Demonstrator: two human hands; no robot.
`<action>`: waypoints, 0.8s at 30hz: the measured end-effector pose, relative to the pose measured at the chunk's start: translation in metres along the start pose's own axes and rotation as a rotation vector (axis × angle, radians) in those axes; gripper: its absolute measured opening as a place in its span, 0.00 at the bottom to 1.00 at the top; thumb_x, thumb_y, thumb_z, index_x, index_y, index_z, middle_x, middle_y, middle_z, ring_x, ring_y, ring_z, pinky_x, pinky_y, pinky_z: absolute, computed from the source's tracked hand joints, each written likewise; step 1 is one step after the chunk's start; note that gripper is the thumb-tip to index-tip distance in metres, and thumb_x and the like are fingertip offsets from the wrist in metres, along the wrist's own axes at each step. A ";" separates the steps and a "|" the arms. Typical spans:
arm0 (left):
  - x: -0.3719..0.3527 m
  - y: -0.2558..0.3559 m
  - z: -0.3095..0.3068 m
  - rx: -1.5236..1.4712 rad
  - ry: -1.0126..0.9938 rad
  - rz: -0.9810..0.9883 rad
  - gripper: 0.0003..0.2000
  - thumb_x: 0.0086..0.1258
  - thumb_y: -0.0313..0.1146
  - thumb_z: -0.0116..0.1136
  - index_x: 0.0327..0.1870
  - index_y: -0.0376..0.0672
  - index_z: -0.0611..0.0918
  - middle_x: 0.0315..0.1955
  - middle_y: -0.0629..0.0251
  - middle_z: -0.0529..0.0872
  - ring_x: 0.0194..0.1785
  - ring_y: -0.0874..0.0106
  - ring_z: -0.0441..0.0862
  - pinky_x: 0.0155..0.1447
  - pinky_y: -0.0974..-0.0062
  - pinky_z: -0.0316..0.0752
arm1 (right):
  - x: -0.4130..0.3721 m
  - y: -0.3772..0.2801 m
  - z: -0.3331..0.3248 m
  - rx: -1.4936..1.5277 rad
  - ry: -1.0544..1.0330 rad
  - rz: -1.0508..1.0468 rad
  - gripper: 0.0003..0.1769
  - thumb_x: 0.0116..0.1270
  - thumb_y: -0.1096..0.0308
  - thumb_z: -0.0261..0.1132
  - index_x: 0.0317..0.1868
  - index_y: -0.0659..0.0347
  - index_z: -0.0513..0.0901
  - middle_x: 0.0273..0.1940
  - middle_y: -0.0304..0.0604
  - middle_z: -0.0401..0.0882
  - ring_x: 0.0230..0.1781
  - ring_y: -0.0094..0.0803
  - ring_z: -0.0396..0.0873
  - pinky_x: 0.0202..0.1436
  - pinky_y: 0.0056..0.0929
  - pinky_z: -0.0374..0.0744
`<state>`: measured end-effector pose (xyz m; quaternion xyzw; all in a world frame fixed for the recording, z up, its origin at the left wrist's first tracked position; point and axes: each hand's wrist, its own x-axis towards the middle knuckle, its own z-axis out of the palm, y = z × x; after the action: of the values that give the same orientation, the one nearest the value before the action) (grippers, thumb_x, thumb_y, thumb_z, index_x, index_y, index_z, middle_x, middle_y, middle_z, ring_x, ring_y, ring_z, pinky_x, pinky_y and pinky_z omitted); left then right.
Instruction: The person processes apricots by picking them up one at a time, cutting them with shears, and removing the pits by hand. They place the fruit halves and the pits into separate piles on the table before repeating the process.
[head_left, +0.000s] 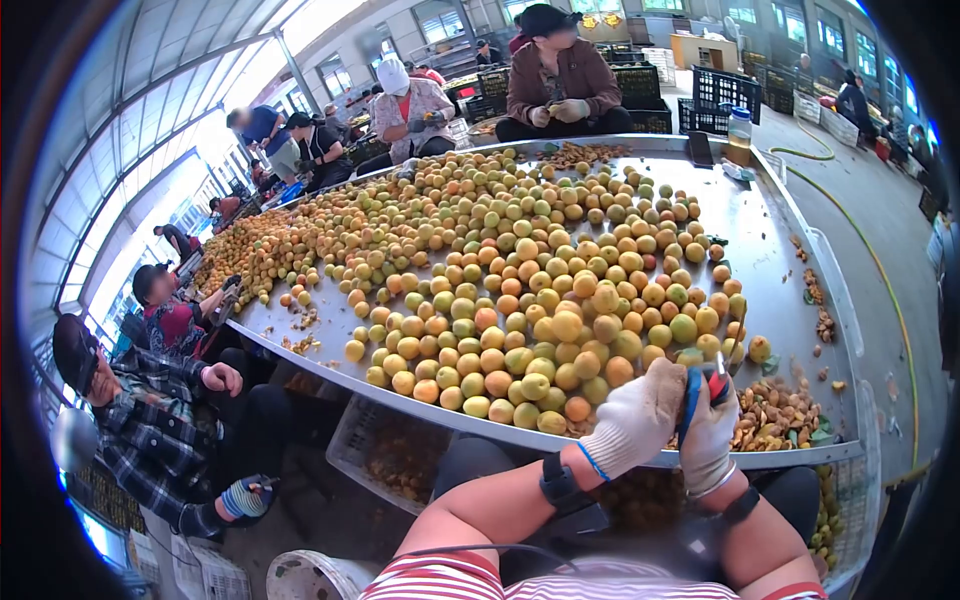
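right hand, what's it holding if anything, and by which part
The right hand holds a tool with red and blue handles, gripped around those handles.

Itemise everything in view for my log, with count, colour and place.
Table: one, silvery, centre
Round fruit: too many to count, green-yellow to orange, across table
Pit-like pieces: many, brown, table's near right corner
Jar: one, blue-lidded, table's far right
Crates: several, black or pale, beyond and under table
Hose: one, yellow-green, floor at right
Bucket: one, white, bottom left
Other people: several, varied clothing, left and beyond table
Tool: one, red-and-blue-handled, near edge
Wristbands: two, black, one per arm
Left grip: one, white glove, beside tool
Right grip: one, white glove, around tool
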<state>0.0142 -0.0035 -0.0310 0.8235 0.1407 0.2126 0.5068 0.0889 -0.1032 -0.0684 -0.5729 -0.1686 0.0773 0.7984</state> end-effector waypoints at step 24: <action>-0.003 0.015 -0.011 -0.533 -0.346 -0.571 0.22 0.83 0.54 0.40 0.57 0.49 0.82 0.29 0.69 0.83 0.28 0.75 0.77 0.29 0.75 0.69 | -0.002 -0.020 -0.007 -0.629 -0.059 -0.701 0.11 0.55 0.76 0.67 0.41 0.65 0.82 0.38 0.51 0.83 0.39 0.51 0.84 0.45 0.41 0.81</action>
<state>0.0058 -0.0030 -0.0137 0.6154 0.2162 -0.0489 0.7564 0.0883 -0.1170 -0.0518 -0.6930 -0.3898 -0.2356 0.5588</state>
